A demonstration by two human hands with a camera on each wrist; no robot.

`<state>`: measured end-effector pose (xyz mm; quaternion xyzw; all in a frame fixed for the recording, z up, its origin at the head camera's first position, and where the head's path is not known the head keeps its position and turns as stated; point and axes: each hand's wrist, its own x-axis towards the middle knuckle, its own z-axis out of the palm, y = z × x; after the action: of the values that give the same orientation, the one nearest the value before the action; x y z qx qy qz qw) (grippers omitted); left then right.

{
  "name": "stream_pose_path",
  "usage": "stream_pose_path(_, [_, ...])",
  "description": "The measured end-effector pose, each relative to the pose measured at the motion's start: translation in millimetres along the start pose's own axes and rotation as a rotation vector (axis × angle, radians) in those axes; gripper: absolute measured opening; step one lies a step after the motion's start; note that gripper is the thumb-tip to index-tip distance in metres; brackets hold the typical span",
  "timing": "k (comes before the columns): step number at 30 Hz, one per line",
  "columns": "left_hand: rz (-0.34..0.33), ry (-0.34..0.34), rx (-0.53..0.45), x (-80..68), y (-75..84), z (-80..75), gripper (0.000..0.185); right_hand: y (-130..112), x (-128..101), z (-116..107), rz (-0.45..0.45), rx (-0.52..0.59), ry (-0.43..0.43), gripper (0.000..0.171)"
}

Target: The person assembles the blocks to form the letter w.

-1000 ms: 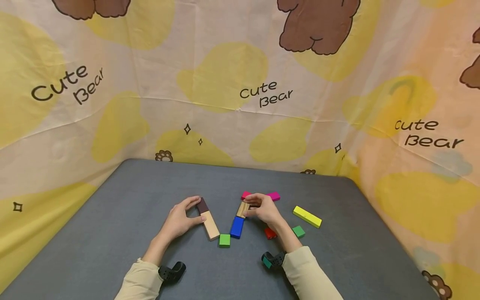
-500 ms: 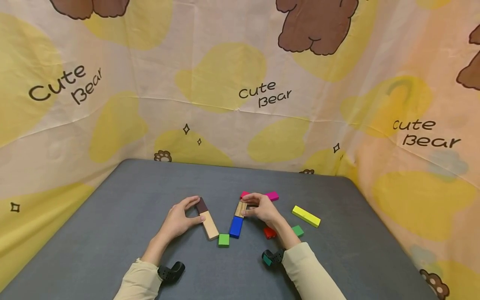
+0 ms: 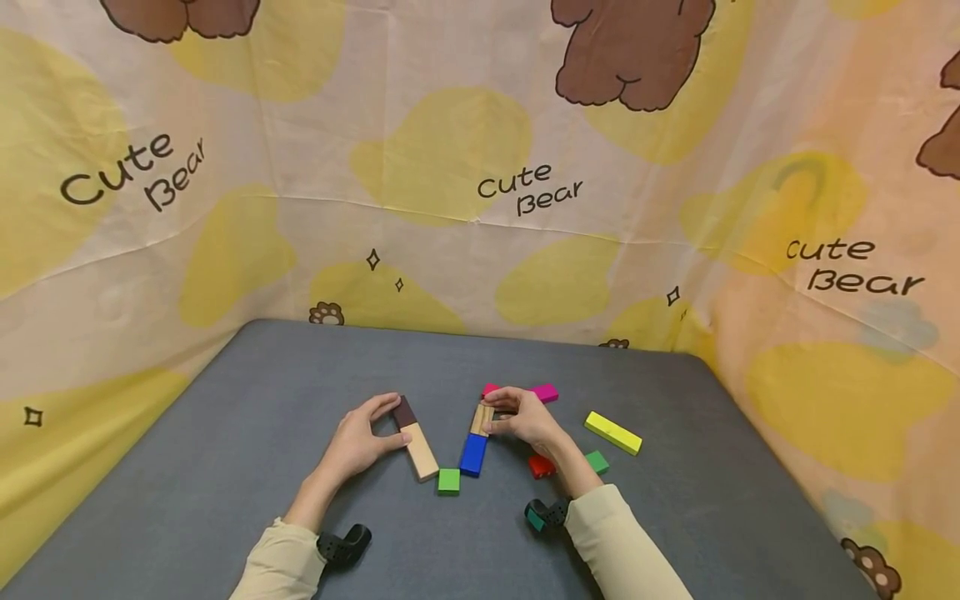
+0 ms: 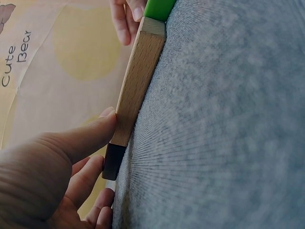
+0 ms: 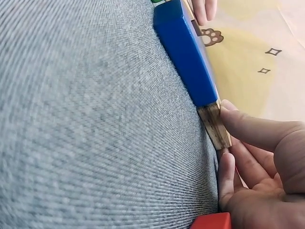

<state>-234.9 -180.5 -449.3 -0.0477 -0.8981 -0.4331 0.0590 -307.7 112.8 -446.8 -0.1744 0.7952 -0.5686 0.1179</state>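
Coloured blocks lie on grey table.

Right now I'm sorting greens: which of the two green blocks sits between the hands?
The brighter green block, at the near ends of the pale wooden block and blue block. The darker green block lies outside the right hand.

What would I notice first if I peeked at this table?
Two hands sit in the middle of the grey table, building a V of blocks. The left hand holds a brown block joined to a long wooden block; the right hand pinches a small wooden block above a blue block, and a green block lies between the two rows. A yellow block lies to the right.
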Motion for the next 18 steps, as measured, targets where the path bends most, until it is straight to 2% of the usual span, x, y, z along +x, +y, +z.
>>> stream_pose_path(18, [0.007,-0.005,-0.019,-0.8,-0.7,-0.3,0.072,-5.0,-4.3,1.2,0.013,-0.007,0.025,0.043])
